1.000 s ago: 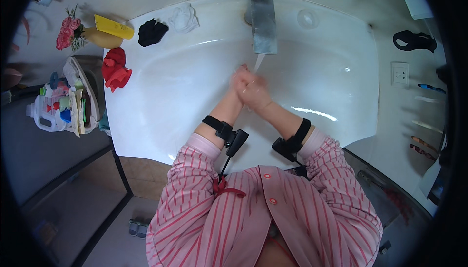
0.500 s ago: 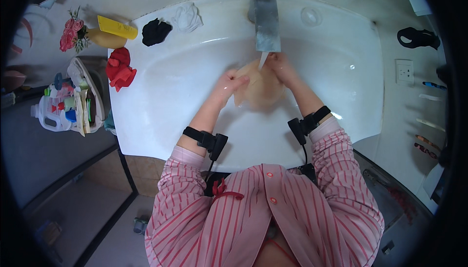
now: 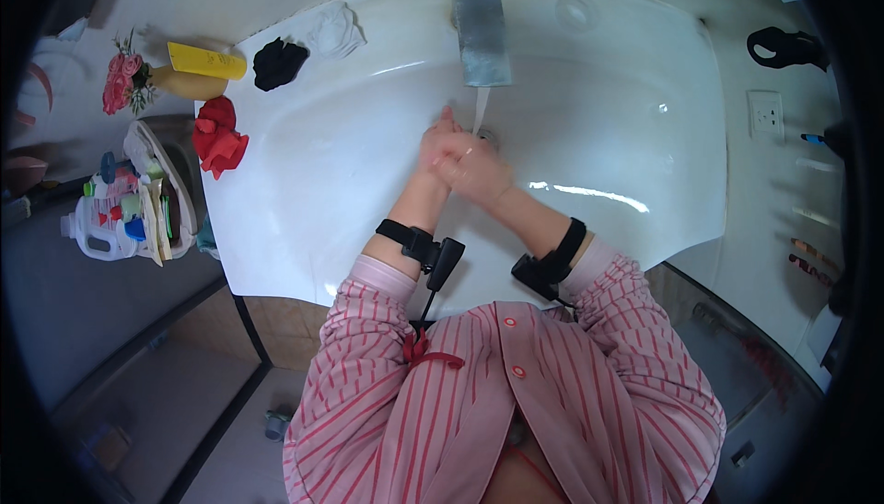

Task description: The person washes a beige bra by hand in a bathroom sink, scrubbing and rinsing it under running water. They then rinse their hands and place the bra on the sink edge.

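Observation:
In the white washbasin [image 3: 313, 154], my hands are pressed together beside the stream of water [image 3: 480, 110] that falls from the flat metal tap [image 3: 482, 30]. My right hand [image 3: 475, 169] is closed over my left hand [image 3: 438, 143], slightly smeared by motion. One fingertip of the left sticks up beyond the grip. Whatever is squeezed between the palms is hidden; the beige cloth no longer shows spread out. Just beyond the hands lies the metal drain [image 3: 488, 137]. Black straps with small boxes circle both my forearms.
On the left rim lie a red cloth [image 3: 219, 140], a black cloth [image 3: 280, 64] and a white cloth [image 3: 335, 33]. Near them are a yellow tube [image 3: 204, 60] and pink flowers [image 3: 120, 83]. Bottles crowd a bin [image 3: 184, 159] at left. A round clear dish [image 3: 577, 12] sits behind the tap's right side.
The beige cloth, spread under the water between both hands before, has gone from sight. My right hand has come left and nearer me onto my left hand. The view has shifted slightly.

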The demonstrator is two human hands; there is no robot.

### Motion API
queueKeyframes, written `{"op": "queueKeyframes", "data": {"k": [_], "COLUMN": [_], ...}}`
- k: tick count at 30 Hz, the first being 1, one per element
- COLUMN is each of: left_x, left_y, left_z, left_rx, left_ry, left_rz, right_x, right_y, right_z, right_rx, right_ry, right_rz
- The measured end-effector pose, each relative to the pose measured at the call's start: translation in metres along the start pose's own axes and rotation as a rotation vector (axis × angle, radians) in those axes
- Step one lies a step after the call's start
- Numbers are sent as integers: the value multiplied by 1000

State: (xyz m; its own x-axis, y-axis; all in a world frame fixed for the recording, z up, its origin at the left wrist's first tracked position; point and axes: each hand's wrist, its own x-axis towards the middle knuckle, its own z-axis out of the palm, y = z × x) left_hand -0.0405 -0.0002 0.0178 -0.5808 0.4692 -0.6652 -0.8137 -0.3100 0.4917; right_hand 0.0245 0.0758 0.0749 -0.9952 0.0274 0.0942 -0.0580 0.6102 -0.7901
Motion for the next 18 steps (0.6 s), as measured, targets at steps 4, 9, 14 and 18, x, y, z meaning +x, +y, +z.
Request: {"op": "queueKeyframes", "data": {"k": [4,9,14,18], "left_x": [-7,-12,-7,-37], "left_y": [-9,-20,-15,-8], "left_z": [6,26,7,14], "left_rx": [-128,141,-200,-162], "left_ry": [-458,83,-369,-302], "left_rz": [49,34,-21,-98], "right_x": [17,26,4,28], "right_y": [-5,13,5,18], "right_z": [-13,-29,-13,-23], "right_rx": [-31,-351,-46,23], "right_ry": [30,116,-97,-61], "right_rz": [321,65,191,314]}}
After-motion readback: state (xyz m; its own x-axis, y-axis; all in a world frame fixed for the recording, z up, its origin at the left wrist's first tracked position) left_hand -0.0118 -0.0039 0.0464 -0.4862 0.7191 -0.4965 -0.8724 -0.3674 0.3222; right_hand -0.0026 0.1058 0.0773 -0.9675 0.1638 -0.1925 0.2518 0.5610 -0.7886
